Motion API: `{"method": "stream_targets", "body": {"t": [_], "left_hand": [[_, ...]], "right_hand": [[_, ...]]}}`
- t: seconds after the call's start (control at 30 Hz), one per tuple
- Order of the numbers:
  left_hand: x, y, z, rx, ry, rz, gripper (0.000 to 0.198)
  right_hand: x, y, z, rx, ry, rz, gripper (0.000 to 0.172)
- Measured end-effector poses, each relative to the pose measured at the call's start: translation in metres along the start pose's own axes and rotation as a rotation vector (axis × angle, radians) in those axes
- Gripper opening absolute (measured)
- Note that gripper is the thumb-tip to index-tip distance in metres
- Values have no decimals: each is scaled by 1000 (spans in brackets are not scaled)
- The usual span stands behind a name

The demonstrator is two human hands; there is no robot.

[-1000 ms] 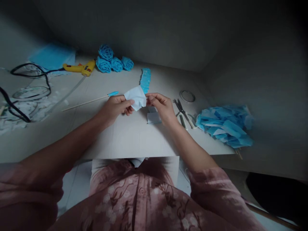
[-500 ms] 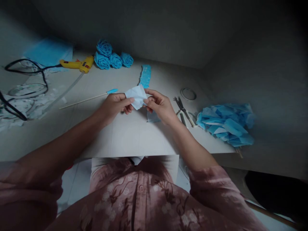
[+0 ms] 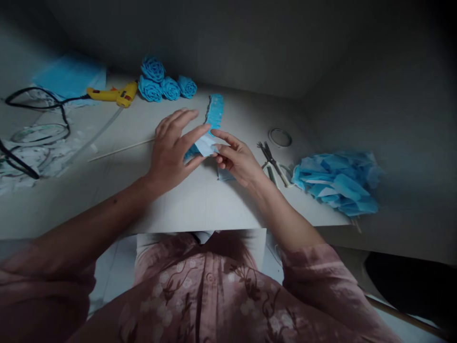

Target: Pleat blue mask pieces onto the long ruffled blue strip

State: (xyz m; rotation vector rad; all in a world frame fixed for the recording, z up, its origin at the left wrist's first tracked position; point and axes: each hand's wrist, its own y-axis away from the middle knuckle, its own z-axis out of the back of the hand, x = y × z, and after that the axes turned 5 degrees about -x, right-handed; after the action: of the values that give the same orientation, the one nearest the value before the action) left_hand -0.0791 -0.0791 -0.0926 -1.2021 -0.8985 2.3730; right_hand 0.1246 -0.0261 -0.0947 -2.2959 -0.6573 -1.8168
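Note:
My right hand [image 3: 238, 158] pinches a small piece of pale blue fabric [image 3: 205, 145] above the middle of the table. At its left, my left hand [image 3: 167, 152] is open, fingers spread, the thumb and index finger around the piece's edge; I cannot tell whether they touch it. Just beyond the piece lies a gathered blue strip [image 3: 215, 109]. A thin stick [image 3: 121, 150] lies to the left, its blue tip hidden by my left hand. Another pale blue piece [image 3: 224, 175] rests on the table, partly under my right hand.
Several blue fabric roses [image 3: 152, 89] sit at the back, beside a yellow glue gun [image 3: 124, 94] with a black cord. Scissors [image 3: 273, 164] and a ring-shaped roll [image 3: 280, 137] lie on the right, near a heap of blue pieces [image 3: 339, 183]. White scraps [image 3: 32, 155] cover the left.
My left hand has let go of the fabric piece, opened, and risen over the stick's blue tip. My right hand keeps hold of the piece, which now tilts differently.

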Motion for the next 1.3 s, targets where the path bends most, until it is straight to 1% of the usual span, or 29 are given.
{"method": "stream_targets", "body": {"t": [0.03,0.07,0.13,0.2,0.23,0.3,0.37,0.47,0.57,0.67,0.8,0.9,1.0,1.1,1.2,1.3], "left_hand": [[1,0,0,14,15,15,18],[2,0,-1,21,45,62,5],[4,0,-2,13,153,254,15],[5,1,-3,-4,285,475,20],[5,1,-4,-12,332,552,22],[5,2,-5,-18,378,616,24],[4,2,-6,-26,380,611,23],[4,3,-7,-32,354,556,20],[5,5,-9,-30,321,478,20],[7,6,-10,-26,305,452,22],[4,4,-9,-24,329,491,27],[1,2,-9,18,400,528,32],[0,2,-8,44,406,506,28],[1,3,-9,38,376,490,25],[3,4,-9,25,386,528,23],[4,5,-11,-14,395,562,23]], "right_hand": [[0,1,0,13,15,-2,63],[1,2,0,18,37,3,63],[3,2,1,-15,99,44,58],[4,1,3,-106,175,122,54],[4,1,4,-151,211,163,54],[4,0,4,-198,275,222,57],[3,0,3,-177,320,241,62],[0,1,0,-105,344,229,65],[-2,1,-2,-35,322,211,65],[-2,1,-4,4,278,218,61],[-4,-1,-5,-18,222,245,56],[-5,-1,-6,-24,212,250,54],[-5,0,-8,-6,232,271,54],[-7,0,-9,-12,257,306,57],[-9,0,-9,-44,279,352,60],[-12,1,-10,-71,271,389,61]]}}
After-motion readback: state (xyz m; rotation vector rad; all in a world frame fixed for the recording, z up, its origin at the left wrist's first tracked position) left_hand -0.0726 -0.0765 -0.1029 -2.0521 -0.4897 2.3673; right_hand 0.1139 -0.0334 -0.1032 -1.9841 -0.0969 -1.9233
